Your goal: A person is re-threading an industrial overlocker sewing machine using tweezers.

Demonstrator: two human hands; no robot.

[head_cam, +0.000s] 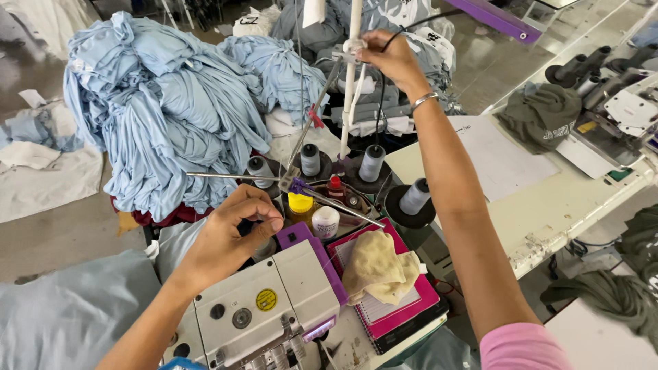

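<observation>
My left hand (229, 236) rests fingers pinched together on the top back of a white sewing machine (264, 301) with purple trim, seemingly on fine thread, close to a metal thread-guide rod (226, 177). My right hand (391, 58) reaches up and far forward, fingers closed around the upper part of the white thread-stand pole (348, 96); a silver bracelet sits on that wrist. Grey thread cones (373, 162) stand on the rack below the pole.
A big heap of light blue fabric (157, 103) lies at the left. A beige cloth (377, 267) lies on a pink notebook (404, 305). Small bottles (299, 204) stand behind the machine. Another sewing table (541, 205) with dark green fabric (541, 113) is at right.
</observation>
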